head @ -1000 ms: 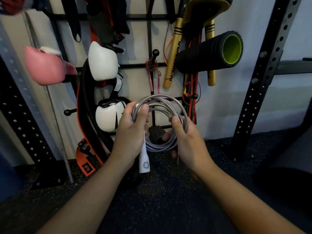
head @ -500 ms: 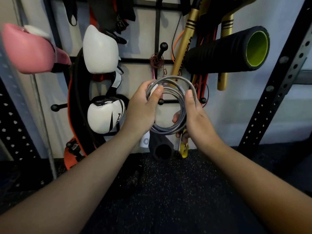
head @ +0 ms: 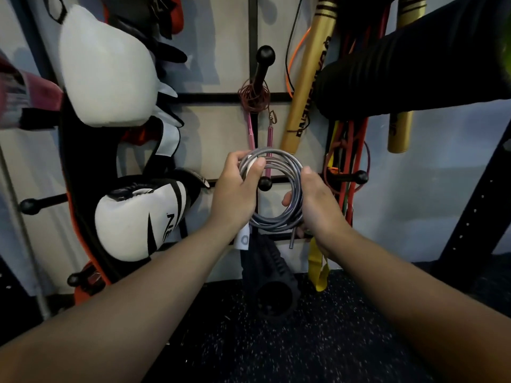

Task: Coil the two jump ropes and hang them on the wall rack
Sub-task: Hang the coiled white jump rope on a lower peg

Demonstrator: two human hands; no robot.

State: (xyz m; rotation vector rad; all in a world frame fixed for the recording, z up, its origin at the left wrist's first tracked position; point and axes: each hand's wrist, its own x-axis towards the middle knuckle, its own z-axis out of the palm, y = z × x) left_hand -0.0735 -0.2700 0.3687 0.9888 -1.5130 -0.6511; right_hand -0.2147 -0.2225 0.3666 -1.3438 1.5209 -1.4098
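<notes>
Grey jump rope (head: 276, 186) coiled, upright, ringing rack peg (head: 265, 183); pink rope (head: 255, 100) hung above (bunched).

Single head-worn view, wide-angle, lines bowed toward the edges. It looked forward and somewhat down from the person's own eye level, straight at the wall rack (head: 253, 92), which stood close and filled the upper two thirds of the frame. Both forearms entered from the bottom corners and met near centre, where the left hand (head: 235, 189) and right hand (head: 318, 203) sat just in front of the rack. Speckled dark floor (head: 276, 349) took the lower third. No second view was there to overlap with it.
</notes>
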